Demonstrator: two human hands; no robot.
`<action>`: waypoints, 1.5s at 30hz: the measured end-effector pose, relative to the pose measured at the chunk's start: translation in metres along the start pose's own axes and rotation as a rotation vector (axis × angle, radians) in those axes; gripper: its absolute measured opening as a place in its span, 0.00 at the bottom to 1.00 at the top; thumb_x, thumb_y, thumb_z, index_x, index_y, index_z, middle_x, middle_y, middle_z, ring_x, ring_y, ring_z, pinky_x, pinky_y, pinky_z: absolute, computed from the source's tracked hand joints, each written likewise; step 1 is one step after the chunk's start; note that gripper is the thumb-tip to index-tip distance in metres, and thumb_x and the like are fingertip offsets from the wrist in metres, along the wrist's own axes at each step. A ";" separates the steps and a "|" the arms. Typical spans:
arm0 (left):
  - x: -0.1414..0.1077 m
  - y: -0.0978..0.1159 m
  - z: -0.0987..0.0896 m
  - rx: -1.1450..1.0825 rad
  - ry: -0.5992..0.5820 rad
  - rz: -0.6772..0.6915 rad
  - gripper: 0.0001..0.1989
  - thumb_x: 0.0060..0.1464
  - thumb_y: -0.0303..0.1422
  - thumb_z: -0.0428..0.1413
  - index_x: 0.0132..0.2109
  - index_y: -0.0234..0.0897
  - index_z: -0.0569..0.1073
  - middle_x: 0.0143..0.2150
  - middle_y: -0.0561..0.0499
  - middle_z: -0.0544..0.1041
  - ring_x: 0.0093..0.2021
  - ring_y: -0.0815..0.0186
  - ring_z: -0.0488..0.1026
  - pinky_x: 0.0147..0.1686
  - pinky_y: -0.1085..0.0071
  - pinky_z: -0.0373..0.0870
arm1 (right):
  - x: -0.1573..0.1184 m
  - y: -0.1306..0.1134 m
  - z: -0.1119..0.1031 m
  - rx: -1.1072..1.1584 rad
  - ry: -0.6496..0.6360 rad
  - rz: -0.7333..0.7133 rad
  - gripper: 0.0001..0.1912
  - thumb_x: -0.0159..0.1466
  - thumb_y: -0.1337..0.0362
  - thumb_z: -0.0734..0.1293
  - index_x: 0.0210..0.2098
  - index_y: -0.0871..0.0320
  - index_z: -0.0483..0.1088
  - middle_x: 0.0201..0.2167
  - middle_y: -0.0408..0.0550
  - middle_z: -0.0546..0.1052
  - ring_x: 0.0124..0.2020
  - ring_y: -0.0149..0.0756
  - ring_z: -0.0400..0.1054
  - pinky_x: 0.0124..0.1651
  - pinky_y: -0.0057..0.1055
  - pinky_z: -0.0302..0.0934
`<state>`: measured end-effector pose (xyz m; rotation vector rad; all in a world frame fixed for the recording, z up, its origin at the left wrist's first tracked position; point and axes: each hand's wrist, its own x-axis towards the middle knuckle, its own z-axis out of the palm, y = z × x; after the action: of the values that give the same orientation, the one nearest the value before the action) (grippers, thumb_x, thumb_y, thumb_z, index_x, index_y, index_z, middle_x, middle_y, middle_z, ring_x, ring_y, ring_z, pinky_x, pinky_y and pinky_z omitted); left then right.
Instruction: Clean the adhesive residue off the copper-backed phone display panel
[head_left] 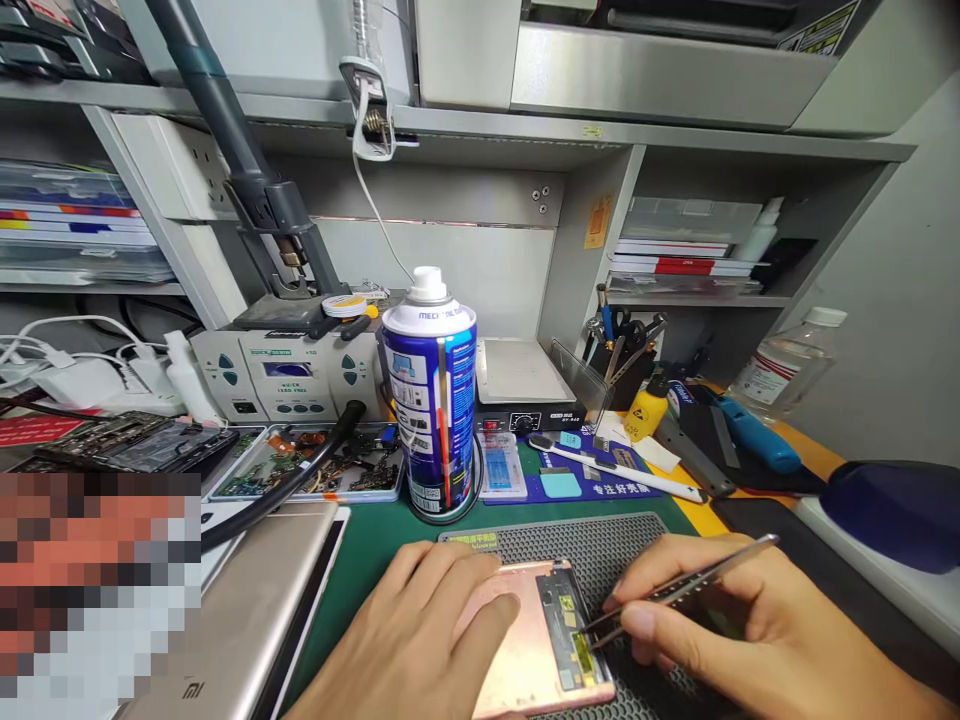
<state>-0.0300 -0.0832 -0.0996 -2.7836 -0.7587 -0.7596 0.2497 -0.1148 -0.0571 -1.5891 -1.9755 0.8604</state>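
Note:
A copper-pink phone panel (517,650) with a dark strip along its right end lies on the grey perforated mat (630,535). My left hand (435,625) holds the panel at its left side, thumb across its face and fingers closed over its upper edge. Metal tweezers (690,585) are pinched between the thumb and fingers of my right hand (742,620). Their tips touch or nearly touch a small yellow piece (583,655) on the dark strip. Whether the tips grip that piece I cannot tell.
A blue spray can (431,400) stands behind the mat. A gold-backed tablet (232,610) lies left, a black hose (292,480) over it. Behind are a tray of parts (360,495), a control station (289,370) and a flat heating plate (525,375). A white brush (622,470) lies right.

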 end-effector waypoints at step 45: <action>0.000 0.000 0.000 0.026 -0.003 0.003 0.24 0.67 0.52 0.48 0.47 0.36 0.75 0.46 0.42 0.78 0.45 0.54 0.75 0.43 0.59 0.75 | 0.003 0.000 0.000 0.194 -0.055 0.088 0.18 0.67 0.48 0.67 0.34 0.54 0.79 0.27 0.45 0.80 0.29 0.35 0.74 0.33 0.25 0.70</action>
<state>-0.0297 -0.0835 -0.0999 -2.7630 -0.7593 -0.7394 0.2491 -0.1120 -0.0569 -1.5645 -1.8080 1.1056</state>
